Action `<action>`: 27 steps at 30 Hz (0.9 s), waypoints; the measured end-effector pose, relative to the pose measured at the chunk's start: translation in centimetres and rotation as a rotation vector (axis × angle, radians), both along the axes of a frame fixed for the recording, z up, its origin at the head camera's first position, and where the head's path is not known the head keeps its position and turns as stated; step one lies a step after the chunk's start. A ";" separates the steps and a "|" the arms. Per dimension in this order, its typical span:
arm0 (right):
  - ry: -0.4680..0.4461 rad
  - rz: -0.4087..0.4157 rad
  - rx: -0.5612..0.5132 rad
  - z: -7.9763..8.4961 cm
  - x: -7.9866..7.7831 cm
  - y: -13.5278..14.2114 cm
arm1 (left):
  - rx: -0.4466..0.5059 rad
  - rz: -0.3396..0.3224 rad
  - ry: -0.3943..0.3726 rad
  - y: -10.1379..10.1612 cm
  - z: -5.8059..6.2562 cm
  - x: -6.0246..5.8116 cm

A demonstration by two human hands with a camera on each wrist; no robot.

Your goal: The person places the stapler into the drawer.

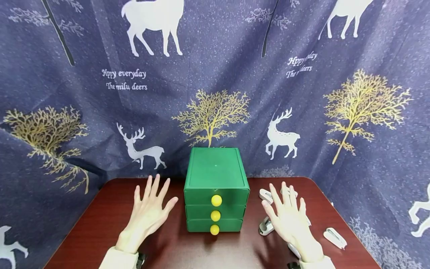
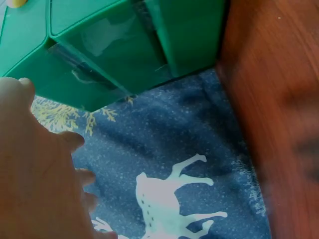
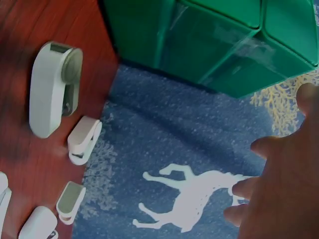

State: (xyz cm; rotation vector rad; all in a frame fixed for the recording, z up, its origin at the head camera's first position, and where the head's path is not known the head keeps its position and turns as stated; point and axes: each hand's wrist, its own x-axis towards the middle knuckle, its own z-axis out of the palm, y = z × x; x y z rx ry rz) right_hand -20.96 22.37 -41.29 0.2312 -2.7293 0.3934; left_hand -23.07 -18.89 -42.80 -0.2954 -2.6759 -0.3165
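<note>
A green cabinet (image 1: 216, 168) with three stacked drawers stands at the back middle of the table. Each drawer front has a round yellow knob, the top knob (image 1: 216, 200) among them, and all three drawers look closed. To the cabinet's left, my left hand (image 1: 147, 213) is held with fingers spread and holds nothing. My right hand (image 1: 289, 218) mirrors it on the other side, also holding nothing, over several small white stapler-like devices. One such device (image 3: 50, 92) shows a grey inner part in the right wrist view. Another device (image 1: 266, 226) lies partly beside my right thumb.
The dark red-brown table (image 1: 111, 209) reaches back to a blue cloth (image 1: 215, 74) printed with deer and trees. One white device (image 1: 335, 238) lies apart near the table's right edge. My right hand partly covers others, including one (image 1: 289, 192) behind its fingers.
</note>
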 end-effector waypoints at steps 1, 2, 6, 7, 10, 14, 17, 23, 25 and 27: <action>0.003 0.003 -0.006 0.0 0.1 -0.1 | 0.004 -0.003 0.004 0.0 0.1 0.0; 0.008 0.007 -0.013 0.1 0.2 -0.3 | 0.008 -0.007 0.006 0.0 0.2 0.0; 0.040 0.024 -0.029 0.2 0.6 -0.9 | 0.026 -0.023 0.031 0.1 0.6 -0.1; 0.042 0.030 -0.039 0.3 0.7 -1.1 | 0.031 -0.027 0.034 0.2 0.7 -0.2; 0.043 0.050 -0.067 0.7 1.0 -1.6 | 0.050 -0.039 0.031 0.6 0.8 -0.3; 0.093 0.085 -0.101 1.2 1.6 -2.6 | 0.080 -0.048 0.009 1.1 1.1 -0.3; 0.150 0.114 -0.112 1.5 2.1 -3.2 | 0.105 -0.053 0.003 1.3 1.4 -0.3; 0.212 0.161 -0.112 1.8 2.5 -4.2 | 0.142 -0.058 0.009 1.6 1.7 -0.5; 0.224 0.176 -0.111 1.8 2.6 -4.6 | 0.157 -0.059 -0.001 1.7 1.8 -0.5; 0.238 0.190 -0.111 1.8 2.7 -4.9 | 0.185 -0.063 -0.020 1.9 2.0 -0.6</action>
